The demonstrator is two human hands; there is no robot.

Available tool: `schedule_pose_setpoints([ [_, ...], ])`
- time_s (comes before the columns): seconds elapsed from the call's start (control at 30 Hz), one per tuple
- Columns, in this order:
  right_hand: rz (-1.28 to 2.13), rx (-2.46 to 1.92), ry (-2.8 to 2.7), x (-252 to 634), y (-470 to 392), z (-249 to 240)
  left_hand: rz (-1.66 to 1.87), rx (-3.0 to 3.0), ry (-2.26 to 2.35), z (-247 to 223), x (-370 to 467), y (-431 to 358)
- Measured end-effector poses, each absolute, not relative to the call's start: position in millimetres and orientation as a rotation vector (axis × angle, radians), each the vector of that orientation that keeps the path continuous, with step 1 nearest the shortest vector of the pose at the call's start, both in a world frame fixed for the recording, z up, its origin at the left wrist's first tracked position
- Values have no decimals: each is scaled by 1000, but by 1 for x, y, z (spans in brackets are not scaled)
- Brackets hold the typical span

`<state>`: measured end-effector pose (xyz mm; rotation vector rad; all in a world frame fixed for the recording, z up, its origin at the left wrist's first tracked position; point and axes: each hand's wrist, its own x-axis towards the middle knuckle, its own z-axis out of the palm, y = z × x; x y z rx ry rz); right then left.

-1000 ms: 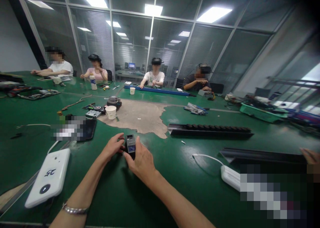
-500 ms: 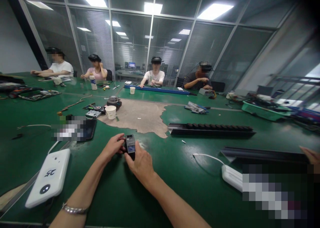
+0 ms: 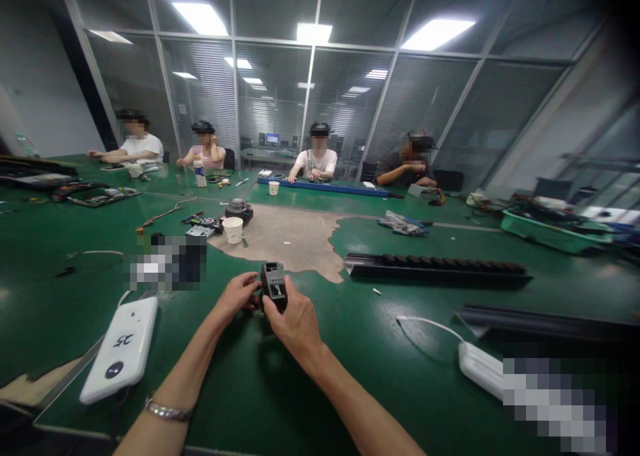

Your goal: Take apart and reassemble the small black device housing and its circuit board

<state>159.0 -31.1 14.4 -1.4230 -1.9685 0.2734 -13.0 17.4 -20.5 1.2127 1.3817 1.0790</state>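
A small dark grey device [image 3: 273,284] with slots on its face is held upright over the green table [image 3: 370,389]. My right hand [image 3: 295,309] grips it from the right, thumb on the near side and fingers along its edge. At its left side is my left hand [image 3: 241,295], with fingers curved towards the device; its fingertips are partly dark, and whether they press on the device is unclear. A metal bracelet [image 3: 169,411] circles my left wrist.
A white power bank [image 3: 120,349] lies at left, another [image 3: 480,369] at right. Beyond my hands stands a paper cup [image 3: 233,230] near loose parts. A black rail [image 3: 435,271] lies right, a green basket [image 3: 555,235] farther. Several people sit across the table.
The view has shifted, so everything appears a little farther right and lower. The device has tilted slightly in my right hand. A hand at the right edge is out of view.
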Motion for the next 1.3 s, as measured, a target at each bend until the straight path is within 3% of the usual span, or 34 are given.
schedule_pose_setpoints([
  [0.2, 211, -1413, -1947, 182, -23, 27, 1087, 1152, 1388, -17, -12, 17],
  [0.87, 233, -1556, -2003, 214, -28, -17, 1037, 1161, 1350, -25, -14, 21],
  [1.3, 309, -1454, -1904, 213, -26, 12, 1015, 1213, 1355, -22, -12, 19],
])
